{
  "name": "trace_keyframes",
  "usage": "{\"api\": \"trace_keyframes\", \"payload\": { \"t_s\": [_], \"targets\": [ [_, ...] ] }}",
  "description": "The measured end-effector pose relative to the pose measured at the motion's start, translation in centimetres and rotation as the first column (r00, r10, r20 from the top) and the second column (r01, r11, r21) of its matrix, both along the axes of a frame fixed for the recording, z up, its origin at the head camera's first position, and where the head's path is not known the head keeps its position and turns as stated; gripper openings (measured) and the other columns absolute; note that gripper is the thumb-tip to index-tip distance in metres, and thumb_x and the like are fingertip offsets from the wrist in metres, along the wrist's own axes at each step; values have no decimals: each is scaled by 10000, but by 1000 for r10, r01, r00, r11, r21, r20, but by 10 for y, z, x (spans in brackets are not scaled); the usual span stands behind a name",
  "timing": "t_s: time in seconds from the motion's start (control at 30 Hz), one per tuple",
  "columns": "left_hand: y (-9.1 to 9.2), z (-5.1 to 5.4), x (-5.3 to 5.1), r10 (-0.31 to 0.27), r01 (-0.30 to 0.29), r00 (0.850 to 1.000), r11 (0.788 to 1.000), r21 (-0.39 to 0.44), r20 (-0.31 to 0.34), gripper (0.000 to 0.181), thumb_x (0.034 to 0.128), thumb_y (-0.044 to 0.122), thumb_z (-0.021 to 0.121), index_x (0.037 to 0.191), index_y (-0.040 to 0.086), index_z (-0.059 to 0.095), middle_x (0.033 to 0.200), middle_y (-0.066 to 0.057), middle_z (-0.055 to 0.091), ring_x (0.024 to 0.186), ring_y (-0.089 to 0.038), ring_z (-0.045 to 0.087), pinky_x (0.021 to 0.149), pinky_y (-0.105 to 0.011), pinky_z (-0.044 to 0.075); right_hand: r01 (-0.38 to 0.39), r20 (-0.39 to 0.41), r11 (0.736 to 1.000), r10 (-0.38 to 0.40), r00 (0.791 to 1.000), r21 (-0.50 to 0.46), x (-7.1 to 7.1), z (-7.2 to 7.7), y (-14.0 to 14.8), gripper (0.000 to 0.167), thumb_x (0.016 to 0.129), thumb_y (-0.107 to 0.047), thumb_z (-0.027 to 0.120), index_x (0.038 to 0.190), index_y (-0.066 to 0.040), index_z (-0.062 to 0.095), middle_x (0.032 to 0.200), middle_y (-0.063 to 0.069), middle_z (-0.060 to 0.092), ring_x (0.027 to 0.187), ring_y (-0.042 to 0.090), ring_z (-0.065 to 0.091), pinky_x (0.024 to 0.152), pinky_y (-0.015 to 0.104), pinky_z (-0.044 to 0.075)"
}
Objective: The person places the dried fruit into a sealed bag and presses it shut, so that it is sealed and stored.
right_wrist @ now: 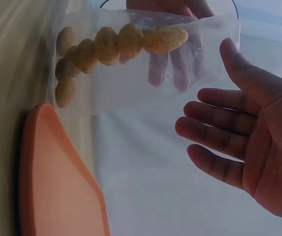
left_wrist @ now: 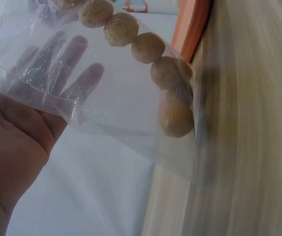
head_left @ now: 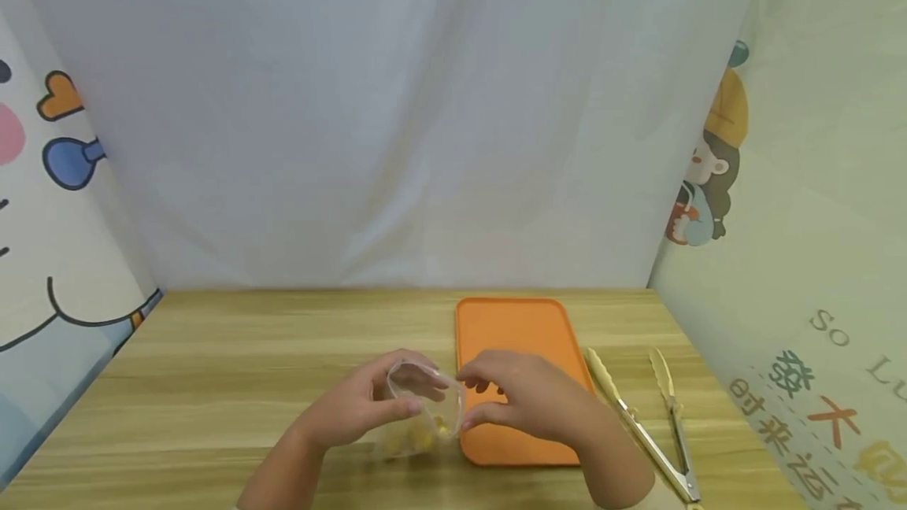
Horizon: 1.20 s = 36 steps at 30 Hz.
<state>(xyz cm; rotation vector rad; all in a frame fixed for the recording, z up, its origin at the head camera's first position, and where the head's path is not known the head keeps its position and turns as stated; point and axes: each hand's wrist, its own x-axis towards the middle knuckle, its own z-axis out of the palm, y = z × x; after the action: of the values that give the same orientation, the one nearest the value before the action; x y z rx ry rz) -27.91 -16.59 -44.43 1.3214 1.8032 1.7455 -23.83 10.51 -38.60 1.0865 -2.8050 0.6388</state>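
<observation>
A clear plastic bag (head_left: 428, 408) stands with its mouth spread wide between the hands. Several round, yellow-brown, wrinkled-looking pieces (left_wrist: 121, 29) lie along its bottom; their exact kind is unclear. My left hand (head_left: 368, 404) holds the bag at its rim, thumb on the near side and fingers behind the film. Through the plastic, those fingers show in both wrist views. My right hand (right_wrist: 249, 118) is at the bag's other side, its thumb tip by the rim and its fingers loosely extended, gripping nothing visible. An orange tray (head_left: 527, 447) lies flat beneath the right hand.
Tongs (head_left: 655, 447) with spread arms and yellowish tips lie on the wooden table (head_left: 248, 360), right of the tray. A pale curtain (head_left: 397, 116) hangs behind the table, and printed cloth panels (head_left: 794, 258) stand at both sides.
</observation>
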Motion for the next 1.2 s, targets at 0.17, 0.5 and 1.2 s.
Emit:
{"api": "trace_keyframes", "payload": {
  "t_s": [0.17,0.5,1.2],
  "targets": [
    [1,0,1,-74,74,997,997,21,28,382,1013,19,475,1390,30,420,1364,-200,554,1207,-423,569,945,-425,525,-34,-26,998,32,999,-56,-2,-10,-4,399,853,-579,618,1112,-280,668,964,-221,608,883,-20,593,752,195,499],
    [1,3,3,-256,249,965,963,106,64,452,1037,7,339,1486,-24,303,1470,-260,438,1297,-455,481,976,-482,499,-168,-309,975,117,944,-143,-6,-18,-7,103,928,-308,663,898,-210,672,824,-165,600,699,-69,503,644,65,431],
    [-11,6,1,-119,119,993,993,25,4,441,1048,89,367,1488,53,369,1440,-160,510,1307,-291,515,1050,-378,442,-283,-514,898,76,854,-337,-8,-13,-9,127,942,-131,661,825,-181,665,704,-104,579,587,-38,400,553,58,373]
  ]
}}
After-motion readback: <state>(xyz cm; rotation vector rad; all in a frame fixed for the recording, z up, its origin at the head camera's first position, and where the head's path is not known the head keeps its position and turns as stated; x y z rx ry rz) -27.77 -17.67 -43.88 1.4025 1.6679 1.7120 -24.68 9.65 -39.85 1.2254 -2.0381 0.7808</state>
